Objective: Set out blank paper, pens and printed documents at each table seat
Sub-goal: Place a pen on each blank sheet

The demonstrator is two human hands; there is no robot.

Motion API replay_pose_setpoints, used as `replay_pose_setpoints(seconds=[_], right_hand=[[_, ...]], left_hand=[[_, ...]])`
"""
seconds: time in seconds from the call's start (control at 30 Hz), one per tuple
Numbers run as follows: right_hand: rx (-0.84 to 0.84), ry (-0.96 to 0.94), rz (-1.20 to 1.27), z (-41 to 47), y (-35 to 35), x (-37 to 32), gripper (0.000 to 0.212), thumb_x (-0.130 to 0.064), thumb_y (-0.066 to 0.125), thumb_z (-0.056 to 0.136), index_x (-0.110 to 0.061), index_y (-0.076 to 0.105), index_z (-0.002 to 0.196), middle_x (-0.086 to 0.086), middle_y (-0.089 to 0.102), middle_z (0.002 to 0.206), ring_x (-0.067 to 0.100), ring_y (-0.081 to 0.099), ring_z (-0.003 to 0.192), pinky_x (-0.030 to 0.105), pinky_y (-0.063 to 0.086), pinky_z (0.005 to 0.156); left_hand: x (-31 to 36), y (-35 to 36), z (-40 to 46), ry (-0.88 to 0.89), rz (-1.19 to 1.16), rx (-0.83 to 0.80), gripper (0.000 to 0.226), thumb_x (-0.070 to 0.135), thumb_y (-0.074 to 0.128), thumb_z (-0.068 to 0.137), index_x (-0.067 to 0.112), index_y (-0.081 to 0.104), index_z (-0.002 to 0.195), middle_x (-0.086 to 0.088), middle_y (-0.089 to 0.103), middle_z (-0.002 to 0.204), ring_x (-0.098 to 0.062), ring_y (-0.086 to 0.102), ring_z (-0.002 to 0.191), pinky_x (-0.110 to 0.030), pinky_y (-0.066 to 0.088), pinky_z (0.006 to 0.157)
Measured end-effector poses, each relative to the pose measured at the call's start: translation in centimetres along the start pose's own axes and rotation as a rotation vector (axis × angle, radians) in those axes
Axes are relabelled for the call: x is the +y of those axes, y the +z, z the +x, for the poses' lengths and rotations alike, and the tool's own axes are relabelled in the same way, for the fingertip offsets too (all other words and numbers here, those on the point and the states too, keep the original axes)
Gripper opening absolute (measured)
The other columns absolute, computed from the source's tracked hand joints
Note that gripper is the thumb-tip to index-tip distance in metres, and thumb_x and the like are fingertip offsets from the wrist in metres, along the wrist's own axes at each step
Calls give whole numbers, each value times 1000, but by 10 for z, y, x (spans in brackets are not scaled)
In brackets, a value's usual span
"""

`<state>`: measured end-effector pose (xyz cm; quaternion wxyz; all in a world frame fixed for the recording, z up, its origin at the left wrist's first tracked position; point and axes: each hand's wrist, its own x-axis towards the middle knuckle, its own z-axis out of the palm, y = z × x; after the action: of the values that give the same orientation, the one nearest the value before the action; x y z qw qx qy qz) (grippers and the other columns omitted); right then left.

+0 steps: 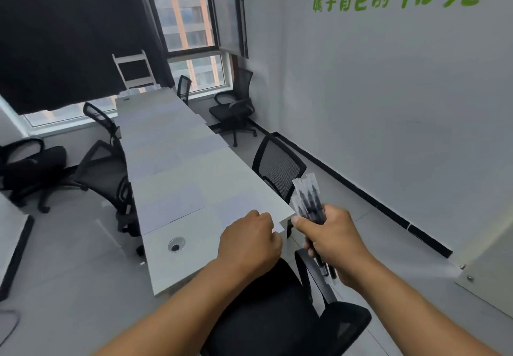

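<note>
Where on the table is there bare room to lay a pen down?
Bare top surrounds the cable hole at the near end, left of the left hand. Farther up, paper sheets line the table almost edge to edge. The right hand holds the pens.

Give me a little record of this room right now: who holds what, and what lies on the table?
right hand: grips a bundle of black pens
left hand: rests on a sheet at the table's near right corner; grasp unclear
table: long, white, paper sheets in rows
chairs: black mesh chair at right side
pens on table: none visible
</note>
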<state>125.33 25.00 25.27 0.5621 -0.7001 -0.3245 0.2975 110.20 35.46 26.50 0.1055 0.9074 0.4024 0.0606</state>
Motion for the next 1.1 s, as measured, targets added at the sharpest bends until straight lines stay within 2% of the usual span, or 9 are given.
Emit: replay_pose_setpoints(seconds=[0.13, 0.27, 0.47, 0.73, 0.87, 1.0, 1.1], right_hand=[[-72, 22, 62, 24, 12, 10, 11, -23, 80, 94, -16, 73, 96, -1, 67, 63, 16, 63, 55, 32, 55, 53], [-126, 18, 81, 47, 32, 14, 8, -28, 80, 89, -23, 74, 88, 0, 66, 63, 16, 63, 55, 31, 55, 53], [-170, 16, 71, 84, 49, 13, 11, -25, 84, 91, -18, 76, 93, 2, 69, 64, 17, 65, 56, 31, 56, 55], [-219, -6, 56, 134, 46, 5, 15, -21, 86, 91, -12, 75, 97, -2, 70, 63, 14, 64, 56, 29, 55, 54], [-278, -9, 60, 175, 36, 16, 16, -23, 86, 92, -12, 75, 95, 2, 70, 62, 15, 64, 53, 31, 56, 54], [-364, 10, 65, 218, 23, 34, 13, -31, 86, 92, -21, 78, 91, 8, 72, 64, 19, 66, 55, 37, 59, 58], [-444, 24, 101, 245, 16, 43, 6, -35, 85, 87, -36, 79, 89, 5, 72, 65, 18, 67, 57, 34, 59, 56]], left_hand=[[-12, 9, 0, -96, -2, -24, 33, 41, 46, 104, 20, 66, 120, 2, 65, 117, -27, 68, 100, -44, 59, 88], [-35, 14, 9, -187, -28, -24, 33, 41, 46, 103, 20, 66, 120, 3, 65, 117, -26, 68, 101, -44, 59, 88], [-60, 21, 50, -242, -89, 4, 34, 44, 44, 102, 26, 66, 119, 6, 65, 117, -22, 66, 102, -38, 57, 85], [-58, 24, 92, -293, -104, 55, 34, 48, 43, 103, 30, 66, 122, 9, 66, 119, -19, 66, 103, -37, 56, 85], [-50, 31, 118, -361, -105, 81, 33, 47, 45, 104, 32, 67, 124, 10, 66, 121, -19, 66, 105, -34, 48, 80], [-34, 41, 142, -467, -103, 90, 33, 46, 45, 104, 32, 67, 124, 11, 67, 122, -19, 66, 106, -34, 49, 82], [-21, 47, 155, -547, -116, 96, 31, 45, 46, 104, 32, 67, 122, 11, 67, 122, -19, 66, 108, -36, 53, 87]])
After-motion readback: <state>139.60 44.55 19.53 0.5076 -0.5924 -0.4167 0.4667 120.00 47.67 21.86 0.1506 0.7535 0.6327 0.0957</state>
